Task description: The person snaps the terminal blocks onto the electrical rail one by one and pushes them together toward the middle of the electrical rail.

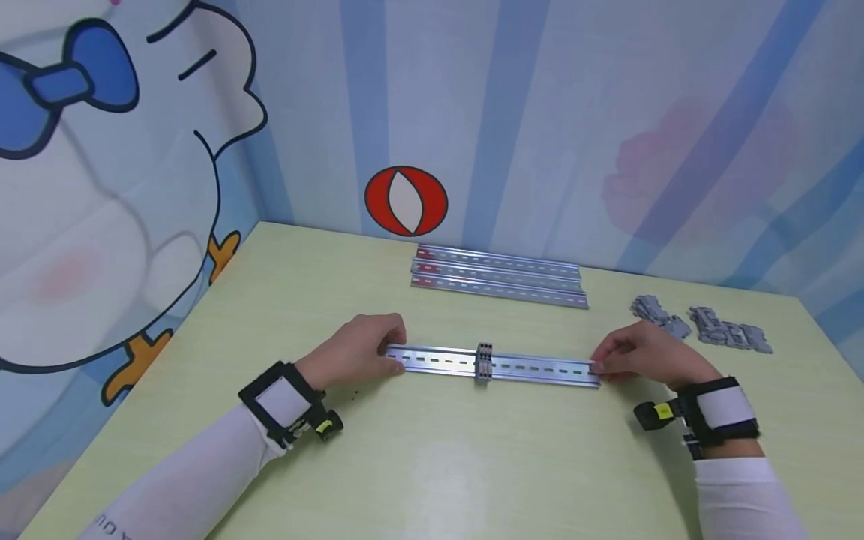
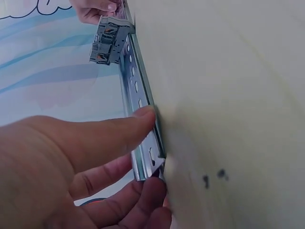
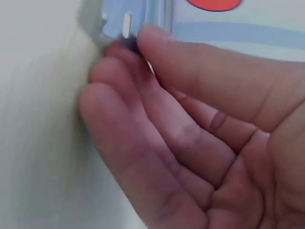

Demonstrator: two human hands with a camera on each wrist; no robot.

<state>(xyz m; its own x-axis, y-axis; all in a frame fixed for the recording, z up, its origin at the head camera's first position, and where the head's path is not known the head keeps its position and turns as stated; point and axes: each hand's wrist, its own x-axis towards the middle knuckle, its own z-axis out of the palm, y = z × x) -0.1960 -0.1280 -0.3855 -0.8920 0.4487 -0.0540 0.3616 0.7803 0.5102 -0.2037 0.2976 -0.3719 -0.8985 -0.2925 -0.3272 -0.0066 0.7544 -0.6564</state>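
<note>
A slotted metal DIN rail (image 1: 540, 368) lies crosswise in front of me in the head view. Grey terminal blocks (image 1: 483, 361) sit across it near its middle; in the left wrist view these terminal blocks (image 2: 110, 40) show small orange spots. My left hand (image 1: 358, 349) grips the rail's left end, thumb on the near edge and fingers at the far side and end. At the other end, my right hand (image 1: 644, 356) pinches the rail's tip between thumb and index finger, as the right wrist view shows with the rail (image 3: 136, 16) at the top.
Behind the held rail, several more DIN rails (image 1: 499, 285) with red marks lie side by side near the wall. Two groups of loose grey terminal blocks, one left (image 1: 658, 315) and one right (image 1: 729, 330), lie at the back right, beyond my right hand. A printed wall backs the table (image 1: 418, 465).
</note>
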